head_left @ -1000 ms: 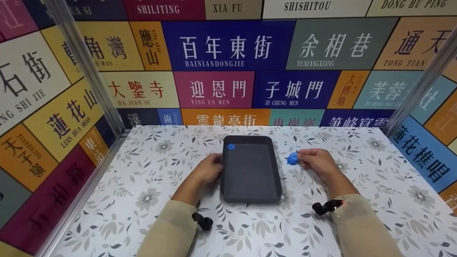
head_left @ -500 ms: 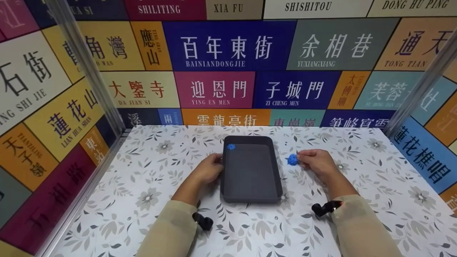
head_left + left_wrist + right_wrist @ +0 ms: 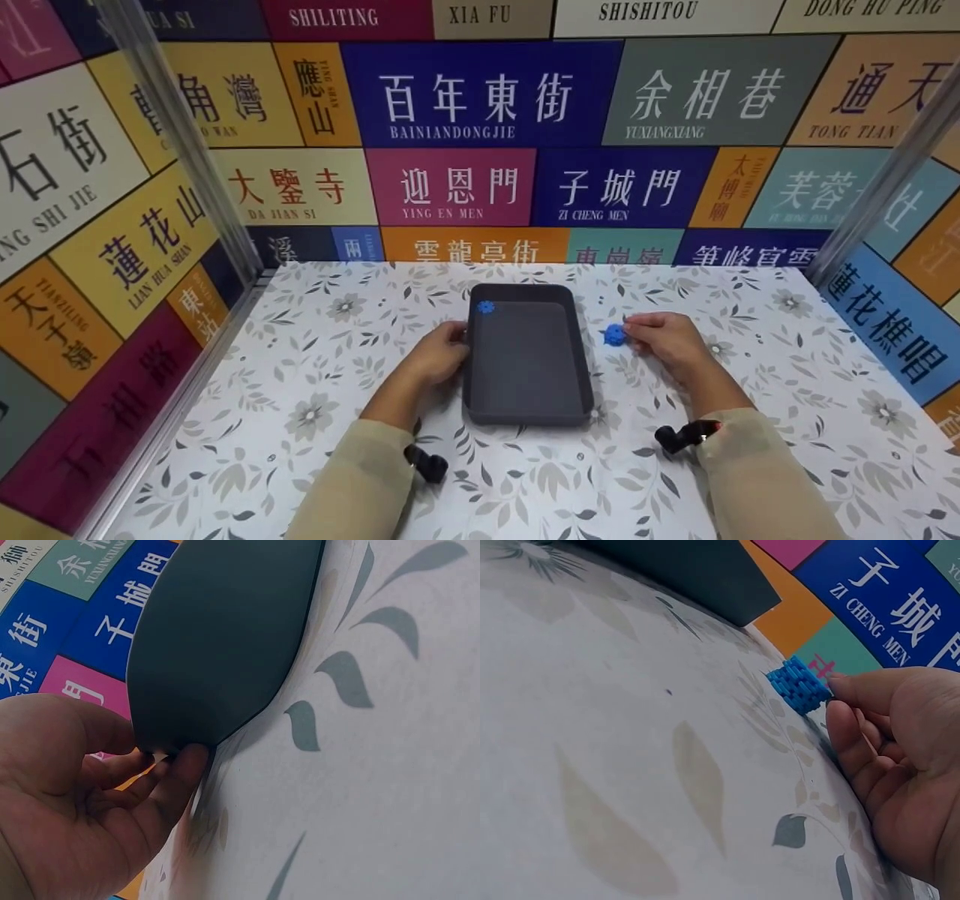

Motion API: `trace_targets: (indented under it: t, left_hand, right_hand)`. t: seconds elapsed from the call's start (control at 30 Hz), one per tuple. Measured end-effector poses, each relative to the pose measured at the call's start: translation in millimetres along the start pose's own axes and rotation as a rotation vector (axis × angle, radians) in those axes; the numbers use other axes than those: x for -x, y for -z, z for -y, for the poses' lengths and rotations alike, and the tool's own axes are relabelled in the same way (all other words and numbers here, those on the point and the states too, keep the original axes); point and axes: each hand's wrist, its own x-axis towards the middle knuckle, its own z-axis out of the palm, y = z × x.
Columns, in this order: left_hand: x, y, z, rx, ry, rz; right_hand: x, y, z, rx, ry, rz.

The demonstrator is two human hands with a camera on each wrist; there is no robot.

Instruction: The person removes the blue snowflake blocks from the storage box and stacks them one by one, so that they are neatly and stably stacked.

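Observation:
A dark grey rectangular tray (image 3: 529, 367) lies on the table, its long side running away from me. At its left side my left hand (image 3: 441, 354) grips the edge; in the left wrist view thumb and fingertips meet the tray wall (image 3: 217, 637). Inside the tray's far left corner sits a small blue flower-shaped disc (image 3: 486, 307). Right of the tray, my right hand (image 3: 664, 339) pinches a blue stack of toothed plastic discs (image 3: 614, 334) between thumb and fingertips. In the right wrist view the stack's layered side (image 3: 799, 685) shows, close over the tablecloth.
A white tablecloth (image 3: 247, 420) with grey leaves and flowers covers the table. Colourful sign-covered panels (image 3: 450, 187) stand behind and at both sides, with clear upright posts (image 3: 180, 142) at the corners. Black wrist cameras (image 3: 427, 465) sit on both sleeves.
The blue stack has turned slightly in my right fingertips, its pointed outline now looking rounder. My left hand, the tray and the disc inside stay where they were.

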Motion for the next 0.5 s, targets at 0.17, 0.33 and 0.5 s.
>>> trace_targets:
  t: [0.17,0.33,0.5]
  left_hand:
    - [-0.9,-0.4,-0.3,-0.013,-0.009,0.000]
    - [-0.1,-1.3,-1.1,-0.006,-0.004,-0.002]
    - [0.5,-1.8,-1.4,-0.006,-0.009,-0.016]
  right_hand:
    - [-1.3,1.1,-0.2,-0.060,-0.016,-0.017]
    - [-1.1,0.0,4.4,-0.104,-0.031,-0.065]
    - [5.5,-10.0,19.9,-0.162,0.017,-0.080]
